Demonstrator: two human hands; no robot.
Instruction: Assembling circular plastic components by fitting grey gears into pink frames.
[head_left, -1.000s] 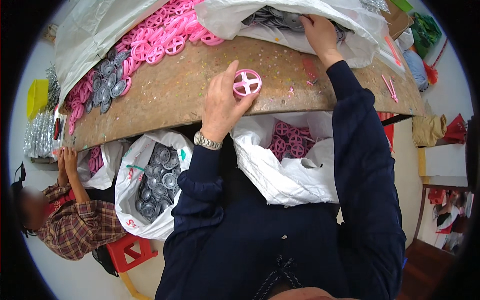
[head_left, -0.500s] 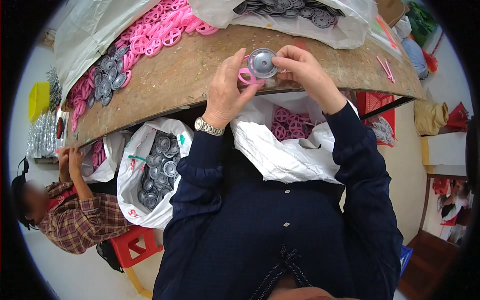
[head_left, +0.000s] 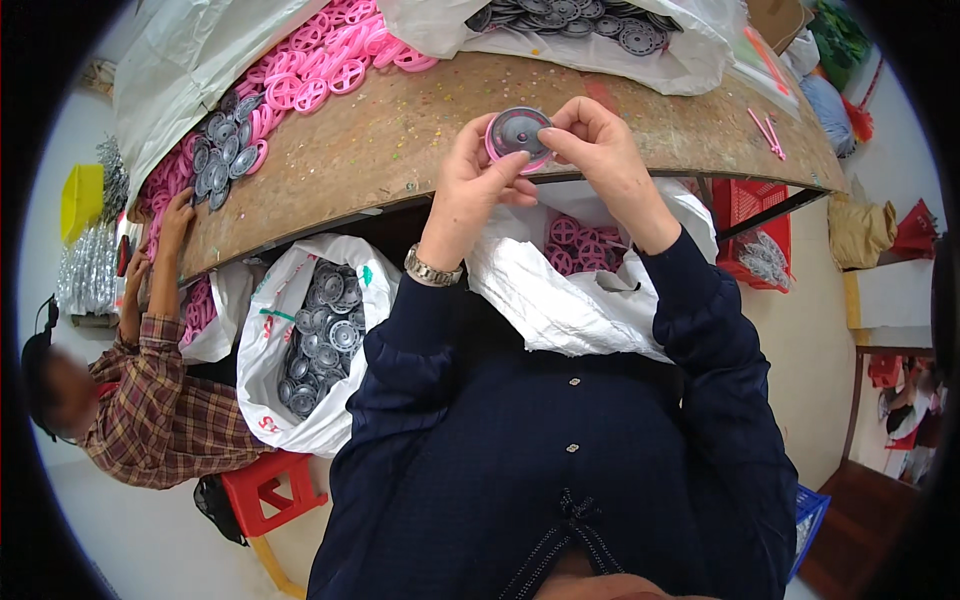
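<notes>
Between my two hands, just above the table's front edge, a round grey disc (head_left: 519, 128) lies over a pink spoked ring (head_left: 493, 150), whose rim shows along the left and lower sides. My left hand (head_left: 470, 185) grips the pair, its thumb pressed on the disc's lower edge. From the other side, the thumb and fingers of my right hand (head_left: 607, 165) pinch the disc's right edge. Below my hands, an open white sack (head_left: 510, 295) holds several pink-and-dark wheel pieces (head_left: 585, 243).
Pink rings (head_left: 345, 75) and grey discs (head_left: 222, 155) are heaped on the wooden table (head_left: 400, 130). More discs (head_left: 640, 38) lie on white sheeting at the back. A sack of grey discs (head_left: 325, 340) stands left, beside a co-worker (head_left: 165, 410). A red basket (head_left: 750, 200) sits under the table.
The grey disc has come down onto the pink ring, covering most of it. The pair has tilted and lowered slightly. The co-worker's hand has reached onto the table's heap.
</notes>
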